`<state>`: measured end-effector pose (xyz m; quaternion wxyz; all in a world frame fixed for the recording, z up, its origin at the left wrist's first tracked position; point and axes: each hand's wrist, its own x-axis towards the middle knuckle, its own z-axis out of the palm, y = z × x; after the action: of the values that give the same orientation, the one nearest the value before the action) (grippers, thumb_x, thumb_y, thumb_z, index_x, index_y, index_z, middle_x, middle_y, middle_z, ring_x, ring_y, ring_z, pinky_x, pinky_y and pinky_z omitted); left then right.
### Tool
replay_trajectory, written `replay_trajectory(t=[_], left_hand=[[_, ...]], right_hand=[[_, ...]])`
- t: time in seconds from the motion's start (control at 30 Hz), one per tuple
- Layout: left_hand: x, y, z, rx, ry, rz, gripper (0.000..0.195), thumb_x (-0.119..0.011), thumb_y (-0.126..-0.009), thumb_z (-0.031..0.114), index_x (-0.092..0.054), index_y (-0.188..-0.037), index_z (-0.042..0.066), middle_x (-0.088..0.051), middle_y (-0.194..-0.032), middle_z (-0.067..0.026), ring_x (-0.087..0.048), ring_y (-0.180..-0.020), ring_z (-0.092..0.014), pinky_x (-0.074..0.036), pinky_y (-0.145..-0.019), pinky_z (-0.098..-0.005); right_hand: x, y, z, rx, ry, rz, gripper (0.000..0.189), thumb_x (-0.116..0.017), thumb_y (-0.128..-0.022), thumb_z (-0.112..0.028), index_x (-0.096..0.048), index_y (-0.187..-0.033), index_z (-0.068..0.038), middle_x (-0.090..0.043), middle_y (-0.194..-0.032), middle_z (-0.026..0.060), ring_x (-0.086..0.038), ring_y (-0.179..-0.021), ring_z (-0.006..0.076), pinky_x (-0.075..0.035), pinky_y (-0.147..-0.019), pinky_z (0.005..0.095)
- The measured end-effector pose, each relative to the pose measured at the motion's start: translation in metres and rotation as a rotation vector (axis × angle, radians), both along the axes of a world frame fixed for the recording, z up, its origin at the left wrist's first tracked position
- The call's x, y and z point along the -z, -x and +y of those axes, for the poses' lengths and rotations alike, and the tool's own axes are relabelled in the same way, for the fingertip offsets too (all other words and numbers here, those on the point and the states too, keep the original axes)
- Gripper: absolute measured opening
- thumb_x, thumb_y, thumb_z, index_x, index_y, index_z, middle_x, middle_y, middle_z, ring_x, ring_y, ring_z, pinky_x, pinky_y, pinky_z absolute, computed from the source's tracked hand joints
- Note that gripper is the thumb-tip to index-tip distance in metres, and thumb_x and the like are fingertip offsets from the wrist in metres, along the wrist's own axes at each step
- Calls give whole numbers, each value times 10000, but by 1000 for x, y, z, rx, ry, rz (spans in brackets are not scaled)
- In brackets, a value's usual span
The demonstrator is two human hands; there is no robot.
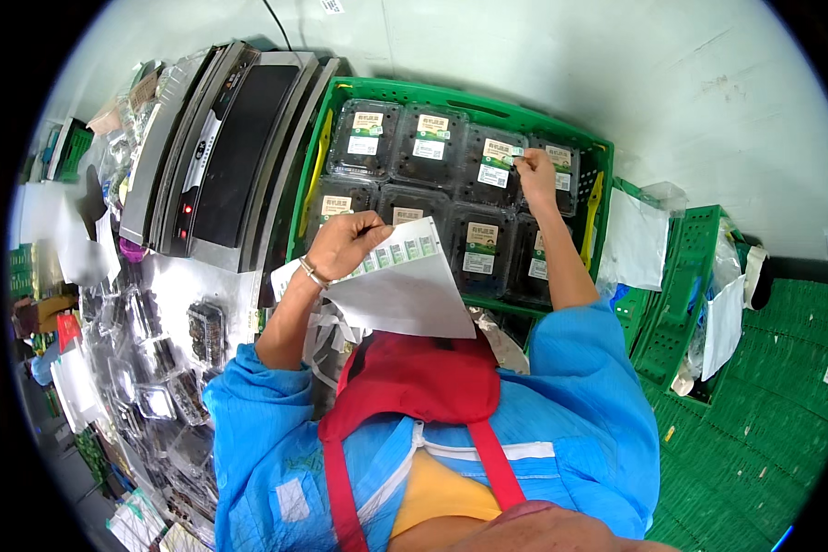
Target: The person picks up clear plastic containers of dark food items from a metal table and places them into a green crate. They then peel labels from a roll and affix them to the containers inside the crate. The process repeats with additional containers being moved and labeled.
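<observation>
A green plastic crate (483, 100) holds two rows of clear plastic clamshell boxes, each with a printed label on its lid. My left hand (348, 245) pinches a white sheet of small stickers (407, 293) over the crate's near left part, covering some boxes. At the upper right of the crate, my right hand (538, 176) has its fingertips on a small sticker (517, 151) at the edge of the label on a clamshell box (479, 183). Similar small stickers show on the two boxes farther left in the back row.
Left of the crate stands a metal machine with a black top (245, 152) and red lights. Many clear plastic packs (159, 393) lie on the metal table at left. More green crates (676, 310) with white bags stand at right, above green flooring (752, 428).
</observation>
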<state>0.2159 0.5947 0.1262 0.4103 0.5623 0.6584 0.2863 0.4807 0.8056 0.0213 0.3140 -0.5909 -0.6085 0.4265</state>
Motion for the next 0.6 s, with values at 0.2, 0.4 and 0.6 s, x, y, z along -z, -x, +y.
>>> replay_trajectory(t=[0.2, 0.4, 0.6], left_hand=[[-8, 1, -7, 16, 8, 78, 236, -589, -840, 232, -601, -768, 7, -540, -582, -125, -490, -495, -171, -391, -494, -302], [-25, -3, -11, -48, -22, -9, 233, -587, -842, 223, -599, -763, 4, -541, -585, -92, -492, -517, -139, -396, -504, -286], [-37, -4, -21, -116, -24, 52, 162, -567, -838, 182, -613, -834, 27, -574, -630, -96, -555, -555, -154, -424, -523, -294]], right_hand=[[-11, -24, -5, 56, -247, -59, 293, -542, -833, -109, -471, -1099, -8, -594, -928, 134, -583, -865, 247, -446, -762, 319], [6, -94, 47, 318, -159, 8, 153, -593, -785, -119, -582, -841, 24, -599, -773, 111, -572, -722, 209, -445, -689, 328], [68, -111, 77, 112, -263, -515, 218, -531, -793, -194, -599, -877, -6, -600, -921, 213, -571, -846, 353, -437, -718, 402]])
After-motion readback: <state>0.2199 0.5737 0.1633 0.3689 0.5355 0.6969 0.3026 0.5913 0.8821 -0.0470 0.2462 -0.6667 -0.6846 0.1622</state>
